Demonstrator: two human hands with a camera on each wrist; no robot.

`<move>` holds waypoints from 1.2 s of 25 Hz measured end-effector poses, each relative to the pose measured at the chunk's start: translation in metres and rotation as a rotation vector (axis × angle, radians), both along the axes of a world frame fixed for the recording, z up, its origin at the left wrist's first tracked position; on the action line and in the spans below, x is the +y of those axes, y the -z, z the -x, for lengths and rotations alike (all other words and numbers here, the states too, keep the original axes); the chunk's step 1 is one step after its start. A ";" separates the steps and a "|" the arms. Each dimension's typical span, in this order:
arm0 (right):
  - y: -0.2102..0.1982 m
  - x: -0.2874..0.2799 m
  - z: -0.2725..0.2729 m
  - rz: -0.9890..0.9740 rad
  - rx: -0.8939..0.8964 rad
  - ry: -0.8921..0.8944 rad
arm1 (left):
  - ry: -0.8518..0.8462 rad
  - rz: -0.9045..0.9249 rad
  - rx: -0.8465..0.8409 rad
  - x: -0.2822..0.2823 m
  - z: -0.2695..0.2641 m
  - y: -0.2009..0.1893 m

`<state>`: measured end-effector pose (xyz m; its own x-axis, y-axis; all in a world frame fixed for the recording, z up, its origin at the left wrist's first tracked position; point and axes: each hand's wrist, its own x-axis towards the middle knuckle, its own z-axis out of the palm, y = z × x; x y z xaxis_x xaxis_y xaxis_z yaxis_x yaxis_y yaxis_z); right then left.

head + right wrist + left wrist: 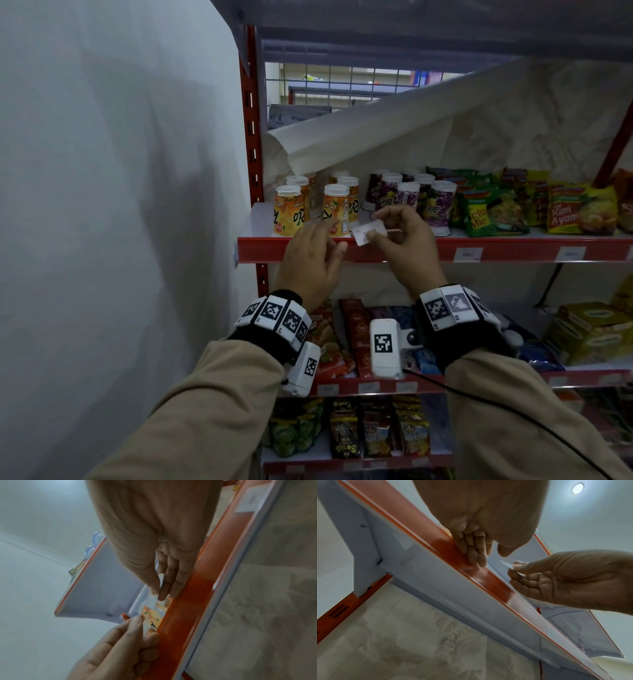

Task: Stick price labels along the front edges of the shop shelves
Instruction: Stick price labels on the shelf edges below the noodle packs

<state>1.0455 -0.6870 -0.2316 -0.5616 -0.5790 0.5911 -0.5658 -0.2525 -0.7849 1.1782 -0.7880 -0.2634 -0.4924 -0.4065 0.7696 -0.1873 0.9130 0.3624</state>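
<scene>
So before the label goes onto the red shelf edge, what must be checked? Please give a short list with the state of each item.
1. Label held by the right hand: ok.
2. Left hand fingers on the red shelf edge, holding nothing: ok.
3. Edge stretch in front of the orange cups has no label: ok.
4. Label level with the edge: not ok, it is tilted.
5. Backing peeled off: cannot tell.

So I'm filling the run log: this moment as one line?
right hand: pinching label | left hand: touching shelf edge | label: not stuck
</scene>
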 end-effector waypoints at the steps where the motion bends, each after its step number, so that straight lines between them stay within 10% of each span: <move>1: 0.003 -0.001 -0.003 0.008 -0.066 -0.035 | 0.008 -0.012 0.025 0.000 0.000 0.000; 30: 0.006 -0.032 -0.022 -0.193 0.605 -0.046 | -0.235 0.181 -0.149 -0.025 -0.042 -0.011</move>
<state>1.0674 -0.7186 -0.2378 -0.1333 -0.7220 0.6790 -0.9153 -0.1730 -0.3637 1.2206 -0.8127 -0.2524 -0.5142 -0.3853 0.7662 -0.4391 0.8857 0.1507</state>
